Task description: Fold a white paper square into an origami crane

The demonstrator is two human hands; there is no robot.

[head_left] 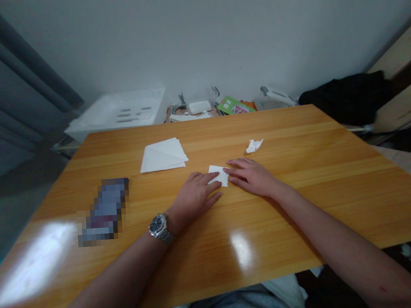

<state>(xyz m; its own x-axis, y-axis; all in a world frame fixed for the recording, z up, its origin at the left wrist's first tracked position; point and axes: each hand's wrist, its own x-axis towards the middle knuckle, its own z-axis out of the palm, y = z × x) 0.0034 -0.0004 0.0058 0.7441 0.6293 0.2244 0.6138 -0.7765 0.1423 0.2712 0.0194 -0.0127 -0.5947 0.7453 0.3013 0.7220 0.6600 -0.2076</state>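
A small white piece of paper (pixel 222 176) lies flat on the wooden table (pixel 266 243) between my two hands. From the left, my left hand (pixel 197 194) rests with its fingers stretched out, some of them over the paper's left part; a metal watch (pixel 158 225) is on that wrist. My right hand (pixel 251 176) lies flat with its fingers spread, the fingertips at the paper's right edge. Neither hand is closed around anything. Past my right hand sits a crumpled bit of white paper (pixel 254 146).
A stack of white paper sheets (pixel 164 155) lies at the back left. Nearer on the left is a blurred-out, phone-shaped object (pixel 106 209). Beyond the table's far edge stand a white plastic basin (pixel 119 110), a green packet (pixel 233 105) and a black cloth heap (pixel 344 96).
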